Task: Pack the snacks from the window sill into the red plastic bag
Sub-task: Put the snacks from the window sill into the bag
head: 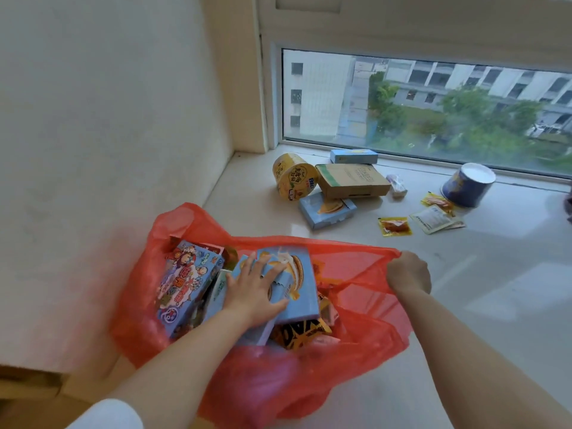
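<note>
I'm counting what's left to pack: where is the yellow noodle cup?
The yellow noodle cup lies tipped on the window sill, upper middle of the head view, beside the brown cardboard box and above the light blue box.

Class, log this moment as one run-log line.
left hand pressing blue snack box into red bag | right hand gripping bag rim | yellow cup on sill

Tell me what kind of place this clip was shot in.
Probably an upper-floor room in a flat or dormitory. A wide stone sill runs under a window that looks down on trees and other buildings, and snacks such as a noodle cup lie scattered on it.
</note>
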Demonstrator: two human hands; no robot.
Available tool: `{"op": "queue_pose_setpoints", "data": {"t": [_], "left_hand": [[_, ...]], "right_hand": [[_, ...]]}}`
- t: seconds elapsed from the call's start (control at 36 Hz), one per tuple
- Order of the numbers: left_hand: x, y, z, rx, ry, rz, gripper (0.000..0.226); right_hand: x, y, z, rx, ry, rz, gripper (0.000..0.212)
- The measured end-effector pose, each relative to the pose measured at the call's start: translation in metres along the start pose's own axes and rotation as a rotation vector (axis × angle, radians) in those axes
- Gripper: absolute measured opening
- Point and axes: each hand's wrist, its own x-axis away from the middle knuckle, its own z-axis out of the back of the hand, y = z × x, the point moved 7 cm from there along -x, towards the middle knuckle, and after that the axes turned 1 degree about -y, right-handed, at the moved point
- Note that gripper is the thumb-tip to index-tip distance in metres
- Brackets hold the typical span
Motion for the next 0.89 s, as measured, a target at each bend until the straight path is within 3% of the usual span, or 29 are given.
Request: {"op": "queue_pose_setpoints", "data": {"t": [0.17, 0.44, 0.58, 0.72, 0.89], "left_hand": [[-0.015, 0.045, -0.004, -0.027, -0.04, -0.059, 0.073], [-0.025, 0.161, -0.03, -0.11, -0.178, -0.302, 0.075], [-0.037, 0.207, -0.022, -0.083, -0.19, -0.293, 0.06], [-0.069, 0.223, 0.021, -0.135, 0.126, -0.275, 0.043], [-0.121, 0.205, 0.038, -0.293, 0.146, -0.151, 0.064]], "right_hand": [[-0.015, 0.037, 0.036, 0.022, 0.038, -0.04, 0.032], [-0.035, 0.123, 0.115, -0.008, 0.155, -0.193, 0.032], [-0.053, 0.12, 0.127, 0.132, 0.098, -0.115, 0.035], [-0.076, 0.093, 0.124, 0.298, 0.035, 0.042, 0.037], [-0.099, 0.057, 0.101, 0.368, -0.006, 0.317, 0.043]]}}
